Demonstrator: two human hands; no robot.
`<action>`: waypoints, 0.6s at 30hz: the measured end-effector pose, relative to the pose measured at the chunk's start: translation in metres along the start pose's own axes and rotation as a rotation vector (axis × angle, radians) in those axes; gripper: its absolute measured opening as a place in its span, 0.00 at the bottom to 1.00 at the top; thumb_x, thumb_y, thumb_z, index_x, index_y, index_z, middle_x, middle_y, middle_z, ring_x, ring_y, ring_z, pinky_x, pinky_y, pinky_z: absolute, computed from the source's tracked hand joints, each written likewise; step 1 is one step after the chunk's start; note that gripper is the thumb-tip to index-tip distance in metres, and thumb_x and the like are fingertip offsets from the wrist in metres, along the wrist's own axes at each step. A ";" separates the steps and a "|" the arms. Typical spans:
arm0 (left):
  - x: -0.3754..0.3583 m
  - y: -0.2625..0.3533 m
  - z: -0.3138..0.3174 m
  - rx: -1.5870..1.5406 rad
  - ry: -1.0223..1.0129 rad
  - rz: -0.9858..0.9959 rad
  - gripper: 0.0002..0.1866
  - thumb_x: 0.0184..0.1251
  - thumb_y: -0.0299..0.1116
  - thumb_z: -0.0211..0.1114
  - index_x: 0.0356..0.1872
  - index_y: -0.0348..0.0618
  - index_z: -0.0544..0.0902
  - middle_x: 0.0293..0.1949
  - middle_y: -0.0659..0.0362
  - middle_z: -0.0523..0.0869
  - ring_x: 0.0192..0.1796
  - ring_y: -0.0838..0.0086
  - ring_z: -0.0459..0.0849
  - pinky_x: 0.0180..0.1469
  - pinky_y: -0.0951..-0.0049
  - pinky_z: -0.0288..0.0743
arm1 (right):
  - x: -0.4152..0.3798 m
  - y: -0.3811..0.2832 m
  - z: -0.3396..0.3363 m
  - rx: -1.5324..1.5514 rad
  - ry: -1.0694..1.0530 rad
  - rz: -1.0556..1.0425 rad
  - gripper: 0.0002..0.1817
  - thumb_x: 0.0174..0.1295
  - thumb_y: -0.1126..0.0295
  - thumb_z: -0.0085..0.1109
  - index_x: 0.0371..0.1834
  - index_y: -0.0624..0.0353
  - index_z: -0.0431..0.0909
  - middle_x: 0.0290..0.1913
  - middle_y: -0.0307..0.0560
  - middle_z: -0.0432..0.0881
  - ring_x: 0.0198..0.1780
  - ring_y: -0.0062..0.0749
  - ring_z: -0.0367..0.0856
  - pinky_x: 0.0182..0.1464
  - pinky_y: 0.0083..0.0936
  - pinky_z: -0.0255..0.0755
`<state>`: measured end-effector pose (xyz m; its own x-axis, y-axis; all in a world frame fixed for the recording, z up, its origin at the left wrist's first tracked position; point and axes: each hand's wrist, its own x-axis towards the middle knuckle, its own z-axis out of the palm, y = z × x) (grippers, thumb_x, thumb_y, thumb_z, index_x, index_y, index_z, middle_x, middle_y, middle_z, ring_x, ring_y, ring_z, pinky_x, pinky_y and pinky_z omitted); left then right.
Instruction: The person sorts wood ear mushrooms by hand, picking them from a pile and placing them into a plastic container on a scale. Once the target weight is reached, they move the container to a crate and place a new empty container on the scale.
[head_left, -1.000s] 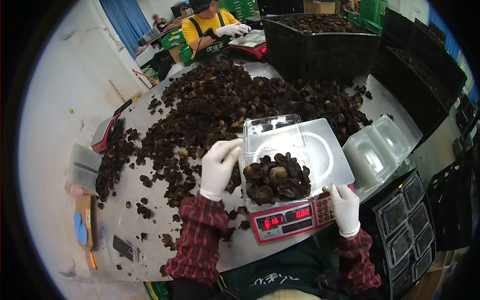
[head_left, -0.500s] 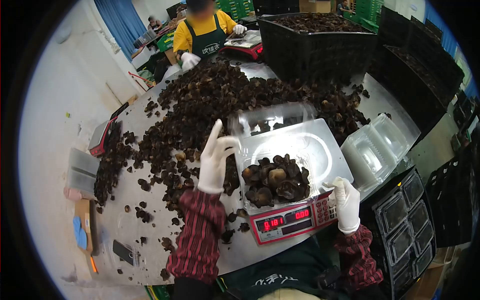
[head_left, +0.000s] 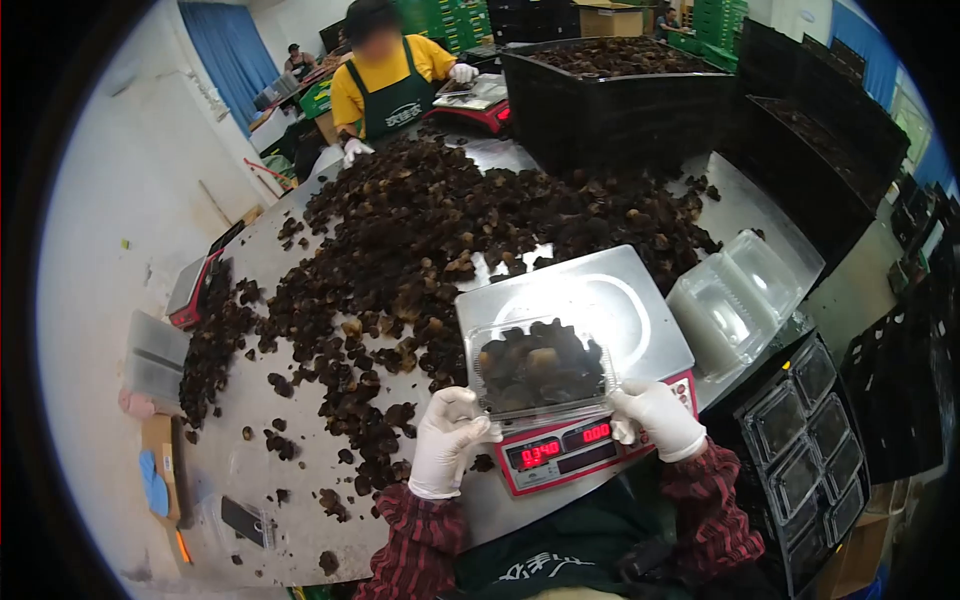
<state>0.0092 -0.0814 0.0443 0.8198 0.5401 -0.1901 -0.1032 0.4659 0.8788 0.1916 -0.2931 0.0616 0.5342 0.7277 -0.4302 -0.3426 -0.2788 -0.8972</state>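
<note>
A clear plastic box (head_left: 543, 375) full of dark, curled mushroom-like pieces sits on the metal plate of a red scale (head_left: 570, 290), its lid now over the contents. My left hand (head_left: 447, 443), in a white glove, pinches the box's front left corner. At the front right corner, my gloved right hand (head_left: 660, 420) grips the edge with fingers closed. Red digits glow on the scale's display (head_left: 541, 453) just below the box. A large heap of loose dark pieces (head_left: 400, 240) spreads behind and left of the scale.
Empty clear boxes (head_left: 725, 310) stand right of the scale. Filled boxes lie in a black crate (head_left: 800, 450) at the lower right. Across the table (head_left: 300, 540) a co-worker (head_left: 390, 80) stands by another scale, near a large black bin (head_left: 620, 110). A phone (head_left: 243, 522) lies lower left.
The box's lid has swung down over the pieces. My left hand has come down to the front left corner, and my right hand has moved left onto the box. The display reading has changed.
</note>
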 end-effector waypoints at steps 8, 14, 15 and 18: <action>-0.008 -0.006 0.002 0.005 0.085 0.162 0.17 0.51 0.10 0.59 0.40 0.38 0.69 0.29 0.54 0.79 0.29 0.64 0.85 0.33 0.68 0.82 | -0.005 0.004 0.021 -0.027 0.167 -0.120 0.11 0.65 0.69 0.50 0.29 0.65 0.75 0.21 0.39 0.76 0.18 0.17 0.71 0.21 0.16 0.66; -0.040 -0.036 0.014 0.249 -0.263 0.124 0.17 0.67 0.26 0.59 0.55 0.36 0.70 0.37 0.51 0.81 0.34 0.67 0.83 0.37 0.67 0.80 | -0.097 -0.014 -0.040 0.376 0.310 -0.212 0.07 0.60 0.70 0.56 0.29 0.63 0.77 0.22 0.42 0.78 0.17 0.15 0.67 0.18 0.14 0.58; -0.046 -0.042 0.014 0.291 -0.379 0.111 0.16 0.67 0.26 0.60 0.54 0.35 0.73 0.37 0.52 0.82 0.36 0.67 0.84 0.39 0.68 0.80 | -0.119 -0.017 -0.061 0.405 0.410 -0.193 0.06 0.57 0.72 0.57 0.30 0.63 0.77 0.22 0.45 0.79 0.16 0.15 0.67 0.17 0.13 0.58; -0.067 -0.054 0.027 0.476 -0.426 -0.238 0.14 0.67 0.22 0.59 0.53 0.33 0.78 0.42 0.56 0.84 0.44 0.74 0.82 0.50 0.75 0.75 | -0.184 0.004 -0.114 0.445 0.838 -0.422 0.07 0.58 0.71 0.55 0.30 0.64 0.77 0.24 0.47 0.80 0.16 0.14 0.66 0.16 0.11 0.56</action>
<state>-0.0248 -0.1613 0.0216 0.9499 0.0926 -0.2985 0.2862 0.1260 0.9499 0.1803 -0.4995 0.1261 0.9846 -0.0041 -0.1745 -0.1665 0.2779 -0.9461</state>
